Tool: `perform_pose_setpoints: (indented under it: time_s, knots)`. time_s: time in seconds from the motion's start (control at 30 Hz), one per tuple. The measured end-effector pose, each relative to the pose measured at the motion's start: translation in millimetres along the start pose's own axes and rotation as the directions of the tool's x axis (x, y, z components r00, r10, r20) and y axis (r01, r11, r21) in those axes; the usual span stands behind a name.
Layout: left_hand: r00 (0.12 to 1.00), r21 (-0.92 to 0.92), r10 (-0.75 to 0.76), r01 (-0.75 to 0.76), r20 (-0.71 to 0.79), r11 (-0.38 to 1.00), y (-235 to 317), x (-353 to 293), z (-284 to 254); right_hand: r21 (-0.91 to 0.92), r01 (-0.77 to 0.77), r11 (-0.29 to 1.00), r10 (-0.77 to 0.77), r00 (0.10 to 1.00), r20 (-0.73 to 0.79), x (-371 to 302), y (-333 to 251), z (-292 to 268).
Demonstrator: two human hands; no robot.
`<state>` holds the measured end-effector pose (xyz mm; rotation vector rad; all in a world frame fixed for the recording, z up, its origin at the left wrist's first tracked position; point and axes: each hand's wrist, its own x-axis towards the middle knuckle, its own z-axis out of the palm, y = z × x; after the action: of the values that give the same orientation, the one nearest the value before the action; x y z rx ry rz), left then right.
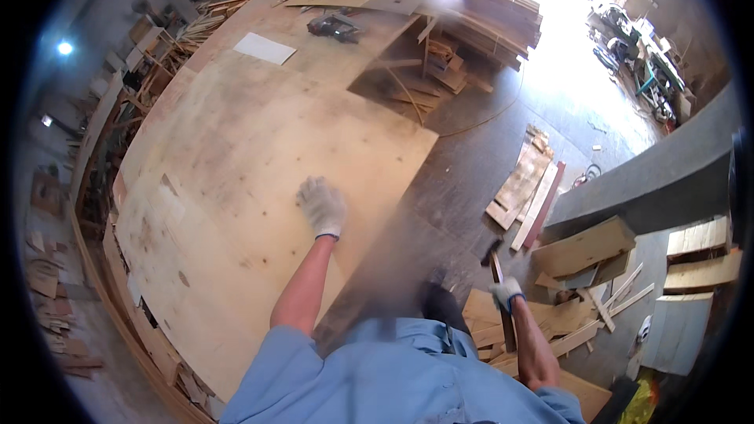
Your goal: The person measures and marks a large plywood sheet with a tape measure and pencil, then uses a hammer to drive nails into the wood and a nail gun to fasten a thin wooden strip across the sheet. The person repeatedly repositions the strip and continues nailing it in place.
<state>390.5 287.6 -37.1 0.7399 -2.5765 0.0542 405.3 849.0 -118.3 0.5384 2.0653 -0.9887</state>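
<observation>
My left hand (320, 206), in a pale work glove with a blue cuff, lies on a large plywood sheet (236, 165), its fingers stretched forward. Down at my right side, my right hand (506, 293), gloved the same way, is closed around the handle of a hammer (497, 268). The dark hammer head points up and away from me, apart from the plywood. Part of the handle is hidden by the glove.
On the far plywood lie a white sheet (265, 48) and a dark power tool (335, 27). Boards (522, 177) rest on the floor to the right, near wooden boxes (585, 247) and scrap wood (561, 322) beside my legs. Stacked lumber (487, 23) stands at the back.
</observation>
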Motion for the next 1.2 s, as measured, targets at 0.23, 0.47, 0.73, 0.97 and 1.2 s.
perform_pose_setpoints:
  time_s: [0.23,0.47,0.73,0.97,1.2]
  knots:
    - [0.995,0.022,-0.062,0.060,0.076,0.998,31.1,12.7,7.4,-0.522,0.582,0.624,-0.757,0.616,-0.218,-2.7,-306.0,-107.4]
    - [0.989,0.020,-0.093,0.091,0.116,0.996,42.7,16.4,6.3,-0.172,0.543,0.822,-0.555,0.832,-0.025,65.1,-408.9,-90.7]
    - [0.945,0.000,-0.319,0.320,0.069,0.948,79.1,39.3,10.0,-0.486,0.739,0.467,-0.860,0.507,-0.056,187.1,-610.6,-74.9]
    - [0.847,0.066,-0.529,0.526,0.054,0.848,123.7,57.2,5.6,-0.696,0.660,0.282,-0.906,0.422,0.034,265.1,-850.3,-36.8]
    - [0.685,0.065,-0.721,0.719,0.105,0.692,185.4,51.6,10.6,-0.804,0.580,0.133,-0.883,0.437,0.169,335.5,-938.6,-8.6]
